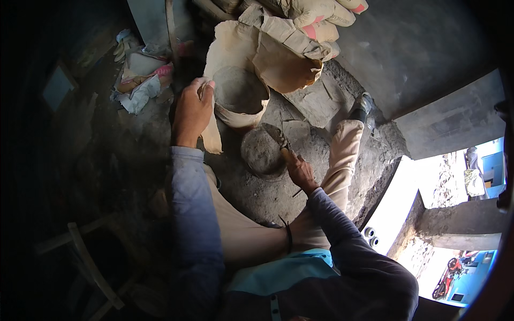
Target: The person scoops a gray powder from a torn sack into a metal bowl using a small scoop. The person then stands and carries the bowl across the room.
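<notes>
My left hand (192,112) grips the torn rim of an opened paper sack (243,118), and a torn strip of the paper hangs below my fingers. Grey powder (237,88), which looks like cement, lies inside the sack. My right hand (301,172) holds a trowel (276,135) by its wooden handle. The trowel's blade points up and left, over the far right rim of a round pan (257,175). Grey powder coats or fills the pan; its depth is hard to judge. The pan stands on the floor between my legs, just below the sack.
Several filled paper sacks (317,20) are stacked against the far wall. Flattened paper (317,100) lies right of the opened sack, near my shoe (364,102). Torn packaging (140,86) litters the floor at left. A wooden frame (94,267) stands in shadow; a bright sill (395,200) borders the right.
</notes>
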`<state>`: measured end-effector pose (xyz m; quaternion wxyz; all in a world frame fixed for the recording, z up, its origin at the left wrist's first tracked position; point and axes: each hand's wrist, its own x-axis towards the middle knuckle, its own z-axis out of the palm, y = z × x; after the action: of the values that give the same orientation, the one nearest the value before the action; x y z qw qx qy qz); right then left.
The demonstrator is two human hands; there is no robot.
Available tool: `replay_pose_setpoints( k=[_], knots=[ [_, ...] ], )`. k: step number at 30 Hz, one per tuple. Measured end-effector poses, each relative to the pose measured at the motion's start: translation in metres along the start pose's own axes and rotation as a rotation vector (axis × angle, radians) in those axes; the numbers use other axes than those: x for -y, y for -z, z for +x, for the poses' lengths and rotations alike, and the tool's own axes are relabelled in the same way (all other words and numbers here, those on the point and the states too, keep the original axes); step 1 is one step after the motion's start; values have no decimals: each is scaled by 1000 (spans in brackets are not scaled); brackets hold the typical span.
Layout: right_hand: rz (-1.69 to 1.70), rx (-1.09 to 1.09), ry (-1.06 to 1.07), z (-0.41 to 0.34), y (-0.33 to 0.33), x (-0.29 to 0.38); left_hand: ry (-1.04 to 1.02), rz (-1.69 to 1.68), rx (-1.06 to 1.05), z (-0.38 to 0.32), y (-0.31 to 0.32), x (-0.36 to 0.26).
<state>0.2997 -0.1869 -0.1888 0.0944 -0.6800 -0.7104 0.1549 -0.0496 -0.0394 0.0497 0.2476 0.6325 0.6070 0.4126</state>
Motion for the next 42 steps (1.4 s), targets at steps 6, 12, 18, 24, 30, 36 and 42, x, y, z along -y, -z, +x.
replay_pose_setpoints(
  k=[6, 12, 18, 24, 30, 36, 42],
  knots=[
    [-24, 7, -41, 5, 7, -4, -11, 9, -22, -1, 4, -2],
    [87, 12, -64, -14, 18, 2, 41, 24, -10, -3, 5, -6],
    [1099, 364, -660, -29, 25, 26, -19, 23, -10, -4, 5, -4],
    [1497, 339, -823, -18, -3, 40, -3, 41, -34, -4, 6, -6],
    [1321, 520, -605, -25, 20, 50, -31, 52, -38, -5, 7, -8],
    [894, 536, -468, -30, 53, 61, -57, 59, -44, -5, 7, -9],
    [880, 322, -313, -34, 118, 52, -12, 6, -79, -6, 7, -9]
  ],
)
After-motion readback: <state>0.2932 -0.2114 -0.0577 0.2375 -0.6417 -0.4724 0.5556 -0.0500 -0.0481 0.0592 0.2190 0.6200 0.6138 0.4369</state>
